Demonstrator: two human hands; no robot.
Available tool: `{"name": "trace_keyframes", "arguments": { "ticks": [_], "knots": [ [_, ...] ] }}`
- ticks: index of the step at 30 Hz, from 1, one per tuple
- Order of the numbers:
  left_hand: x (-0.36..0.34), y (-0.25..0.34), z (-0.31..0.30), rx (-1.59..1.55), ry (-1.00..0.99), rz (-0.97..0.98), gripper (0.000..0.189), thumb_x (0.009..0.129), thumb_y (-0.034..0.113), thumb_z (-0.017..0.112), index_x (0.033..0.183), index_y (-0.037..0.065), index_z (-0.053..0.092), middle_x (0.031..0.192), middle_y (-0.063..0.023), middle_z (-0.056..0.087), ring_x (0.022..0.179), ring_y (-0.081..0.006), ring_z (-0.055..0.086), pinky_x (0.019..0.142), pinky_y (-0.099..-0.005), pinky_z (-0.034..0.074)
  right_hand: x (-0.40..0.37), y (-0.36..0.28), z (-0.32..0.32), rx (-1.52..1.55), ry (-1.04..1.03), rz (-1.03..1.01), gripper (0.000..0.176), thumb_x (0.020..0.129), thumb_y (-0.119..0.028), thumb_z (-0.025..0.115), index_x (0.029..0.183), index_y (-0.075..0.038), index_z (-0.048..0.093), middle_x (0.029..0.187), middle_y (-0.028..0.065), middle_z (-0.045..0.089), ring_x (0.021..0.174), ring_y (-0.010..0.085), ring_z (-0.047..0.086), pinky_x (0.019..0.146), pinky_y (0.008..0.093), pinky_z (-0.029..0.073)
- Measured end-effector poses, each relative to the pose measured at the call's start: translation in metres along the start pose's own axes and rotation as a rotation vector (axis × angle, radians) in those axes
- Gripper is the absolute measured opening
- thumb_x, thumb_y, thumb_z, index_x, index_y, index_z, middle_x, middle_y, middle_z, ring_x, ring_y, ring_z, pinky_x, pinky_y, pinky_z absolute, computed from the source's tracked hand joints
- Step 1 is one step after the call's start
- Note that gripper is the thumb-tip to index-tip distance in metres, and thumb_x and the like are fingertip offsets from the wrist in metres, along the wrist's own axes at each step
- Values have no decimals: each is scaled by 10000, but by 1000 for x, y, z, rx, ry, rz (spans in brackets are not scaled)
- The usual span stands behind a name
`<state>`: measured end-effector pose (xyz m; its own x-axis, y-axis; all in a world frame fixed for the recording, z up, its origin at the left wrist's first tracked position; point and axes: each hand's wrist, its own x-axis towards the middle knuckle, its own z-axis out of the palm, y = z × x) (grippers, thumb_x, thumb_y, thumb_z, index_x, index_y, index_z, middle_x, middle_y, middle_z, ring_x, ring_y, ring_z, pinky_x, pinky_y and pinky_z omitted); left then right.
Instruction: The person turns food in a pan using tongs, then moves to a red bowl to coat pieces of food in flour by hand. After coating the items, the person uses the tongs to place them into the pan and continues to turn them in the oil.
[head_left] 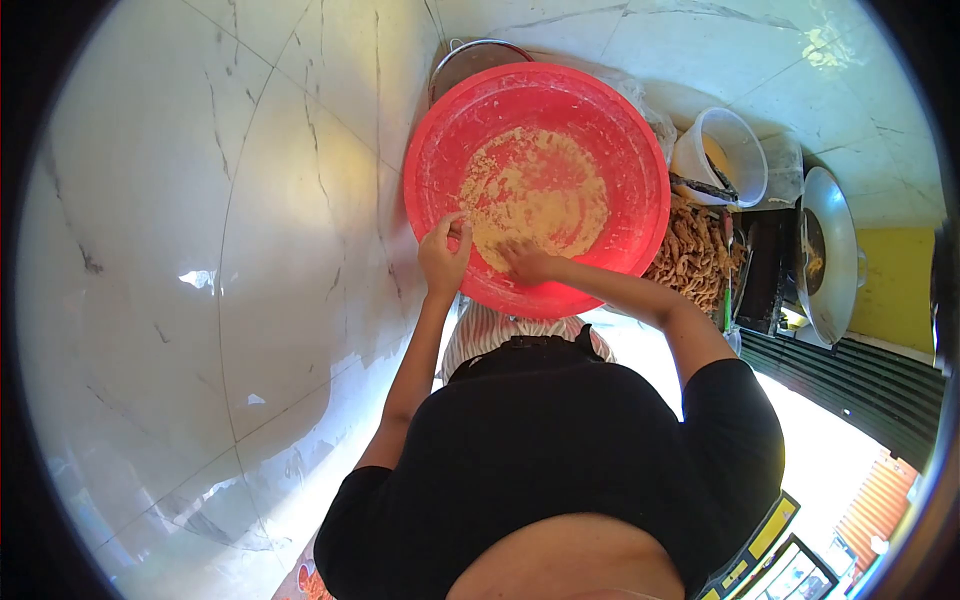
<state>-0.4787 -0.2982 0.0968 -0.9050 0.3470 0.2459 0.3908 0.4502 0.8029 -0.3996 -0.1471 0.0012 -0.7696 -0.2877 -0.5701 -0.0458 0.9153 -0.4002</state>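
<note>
There is one red basin [640,170], and inside it one patch of crumbly yellow mix [545,195]. Two hands are over the basin's near side: one left hand [445,258] and one right hand [528,263]. Behind the basin, one metal pot [480,52] shows only part of its rim. To the right of the basin there is one white bucket [722,155] and one heap of fried strips [695,255]. Farther right of the basin there is one metal wok [828,255].
</note>
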Motion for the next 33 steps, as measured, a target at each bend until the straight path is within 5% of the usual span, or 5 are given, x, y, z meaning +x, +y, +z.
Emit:
{"name": "trace_keyframes", "arguments": {
  "ticks": [8,17,19,22,33],
  "knots": [
    [-1,-2,0,9,-8,-25,179,733,166,583,898,97,579,659,-44,575,597,-165,552,596,-291,410,-20,-2,-47,428,-490,133,647,747,-329,501,1245,13,268,1046,211,466,929,278,507,686,378,434],
    [8,8,0,149,-177,22,252,728,193,586,956,90,553,771,-66,582,713,-180,564,667,-315,418,-33,31,-87,762,-51,195,552,716,-312,554,1174,-33,423,956,117,553,779,196,552,596,284,423],
    [14,3,9,222,-258,63,287,722,199,590,979,83,539,826,-86,579,764,-197,564,699,-326,419,0,88,-41,372,597,-18,533,714,-237,566,1185,-42,410,957,129,559,807,201,551,654,300,434],
    [21,-14,40,74,-523,-81,397,678,208,626,1033,80,504,999,-127,521,917,-232,519,769,-331,410,-24,100,-47,749,570,82,505,684,-200,589,1123,1,441,965,201,543,861,283,551,722,329,433],
    [27,-29,121,820,-1018,589,771,550,248,693,1208,98,321,1228,-167,309,1131,-311,327,898,-416,310,-69,113,-15,728,439,226,381,704,-251,565,965,20,504,855,200,570,802,286,564,652,357,444]
  ]
}}
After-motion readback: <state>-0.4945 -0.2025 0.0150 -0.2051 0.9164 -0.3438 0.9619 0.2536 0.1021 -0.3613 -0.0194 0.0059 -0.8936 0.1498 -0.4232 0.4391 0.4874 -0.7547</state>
